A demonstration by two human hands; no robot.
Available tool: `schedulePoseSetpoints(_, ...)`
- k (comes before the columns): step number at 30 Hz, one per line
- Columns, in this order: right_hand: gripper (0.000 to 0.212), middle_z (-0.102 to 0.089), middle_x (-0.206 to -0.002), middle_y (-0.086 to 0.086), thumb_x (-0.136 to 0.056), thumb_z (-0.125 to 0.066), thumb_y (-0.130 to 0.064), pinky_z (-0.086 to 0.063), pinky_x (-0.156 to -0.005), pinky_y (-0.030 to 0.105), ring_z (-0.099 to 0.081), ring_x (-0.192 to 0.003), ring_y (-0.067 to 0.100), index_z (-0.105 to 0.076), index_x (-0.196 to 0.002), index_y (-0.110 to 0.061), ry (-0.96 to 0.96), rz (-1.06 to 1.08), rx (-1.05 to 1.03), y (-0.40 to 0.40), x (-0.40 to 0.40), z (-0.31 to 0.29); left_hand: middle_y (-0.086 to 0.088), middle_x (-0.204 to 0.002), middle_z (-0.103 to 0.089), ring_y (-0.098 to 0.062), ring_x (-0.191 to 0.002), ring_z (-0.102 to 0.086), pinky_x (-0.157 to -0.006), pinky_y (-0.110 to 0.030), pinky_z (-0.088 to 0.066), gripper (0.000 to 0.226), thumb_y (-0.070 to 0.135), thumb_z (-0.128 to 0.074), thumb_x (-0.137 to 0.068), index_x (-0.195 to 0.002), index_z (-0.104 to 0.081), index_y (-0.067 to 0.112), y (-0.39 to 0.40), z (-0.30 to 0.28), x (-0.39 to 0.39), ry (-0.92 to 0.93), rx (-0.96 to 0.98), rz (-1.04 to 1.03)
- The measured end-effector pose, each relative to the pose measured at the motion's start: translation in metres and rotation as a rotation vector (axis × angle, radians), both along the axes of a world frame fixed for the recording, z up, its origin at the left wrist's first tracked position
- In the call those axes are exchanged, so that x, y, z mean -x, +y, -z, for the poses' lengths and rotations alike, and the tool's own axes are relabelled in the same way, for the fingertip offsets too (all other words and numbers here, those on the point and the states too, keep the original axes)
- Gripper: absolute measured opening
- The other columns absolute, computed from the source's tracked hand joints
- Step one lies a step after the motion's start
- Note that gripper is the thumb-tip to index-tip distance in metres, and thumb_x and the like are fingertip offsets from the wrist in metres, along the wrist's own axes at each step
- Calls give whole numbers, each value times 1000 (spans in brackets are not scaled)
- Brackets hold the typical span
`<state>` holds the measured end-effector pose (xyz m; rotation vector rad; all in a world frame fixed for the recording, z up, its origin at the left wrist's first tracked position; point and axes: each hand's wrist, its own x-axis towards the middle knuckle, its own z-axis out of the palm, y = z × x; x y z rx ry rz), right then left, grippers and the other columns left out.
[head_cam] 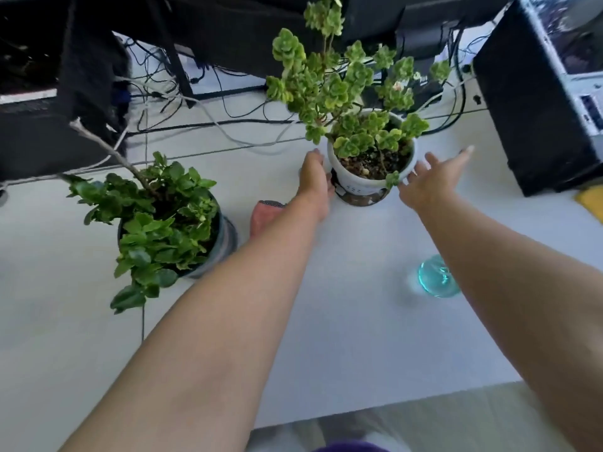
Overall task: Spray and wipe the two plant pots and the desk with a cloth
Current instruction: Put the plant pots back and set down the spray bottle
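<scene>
White pot [362, 182] stands far on the desk [342, 321], left hand [315, 181] and right hand [430, 181] open against its sides. Second pot [225, 239] sits left, pink cloth [262, 216] between; blue bottle [434, 278] near right; cables [208, 122] beyond.

Both bare arms reach forward, left hand [314, 181] cupped inward, right hand [430, 177] spread with fingers [465, 153] extended.
</scene>
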<state>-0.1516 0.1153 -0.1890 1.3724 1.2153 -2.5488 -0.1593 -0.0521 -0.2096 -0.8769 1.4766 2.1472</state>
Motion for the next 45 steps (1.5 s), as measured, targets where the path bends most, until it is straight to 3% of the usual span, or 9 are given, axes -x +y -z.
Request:
schedulePoseSetpoints(2,85,-49,-151,7,-89,-27,-75,-47,-97,42,-51,-133,30,-33,-152,-19,-36,-9,9,-2,2,-3,4,-89,-58,-19,-91,-52,-74,-28,-39,23,30,-35,-96,-86,-55,22,3,-2,8,37,-66,-28)
schedulePoseSetpoints(5,83,-60,-134,6,-93,-27,-72,-48,-82,39,-55,-125,28,-30,-153,-15,-43,-30,-6,-7,2,-7,-3,-105,-64,-18,-93,-55,-80,-31,-44,30,27,-31,-94,-94,-60,20,8,-1,7,85,-119,-19)
schedulePoseSetpoints(14,84,-41,-157,7,-93,-30,-70,-38,-107,43,-38,-145,25,-18,-158,-18,-54,-20,103,-23,-43,8,-3,-101,-62,-19,-94,-56,-73,-34,-46,52,15,-25,-94,-139,-50,9,-15,-2,-48,24,-124,-98)
schedulePoseSetpoints(17,83,-37,-159,9,-94,-30,-69,-31,-115,48,-35,-147,25,-21,-157,-17,-56,-29,98,-35,-69,15,-7,-90,-64,-24,-91,-58,-89,-41,-48,43,9,-27,-94,-128,-50,-6,-29,0,-76,27,-88,-164)
schedulePoseSetpoints(26,67,-44,-154,6,-99,-29,-59,-32,-118,45,-41,-142,24,-39,-149,-16,-8,-54,92,-52,-117,25,-9,-137,-58,-28,-126,-52,-88,-38,-46,30,31,-35,-98,-114,-61,30,-47,-8,-125,31,-108,-153)
schedulePoseSetpoints(31,30,-67,-92,18,-93,-47,-25,-47,-66,33,-62,-73,28,-65,-79,-5,-359,-259,-371,-34,-202,61,-9,-131,-61,-28,-127,-53,-103,-38,-36,24,25,-38,-97,-111,-58,25,-44,12,-145,-81,-89,-92)
schedulePoseSetpoints(33,21,-62,-95,15,-89,-60,-23,-43,-73,33,-59,-85,30,-62,-96,-4,-472,-254,-620,-16,-233,78,-8,-133,-60,-27,-117,-57,-99,-37,-39,29,17,-37,-96,-120,-53,19,-42,25,-155,-138,-46,-56)
schedulePoseSetpoints(37,87,-43,-142,12,-77,-83,-22,-36,-111,35,-46,-129,27,-34,-147,-10,-266,-174,-850,35,-220,83,-4,-124,-61,-23,-103,-63,-92,-34,-42,38,18,-40,-97,-133,-50,17,-40,35,-168,-230,40,-2)
schedulePoseSetpoints(45,48,-57,-106,-2,-82,-74,-34,-44,-91,33,-61,-113,29,-58,-125,-22,-243,-327,-832,35,-183,64,-2,-102,-69,-21,-94,-66,-90,-35,-46,23,22,-44,-96,-114,-57,15,-51,50,-187,-303,107,43)
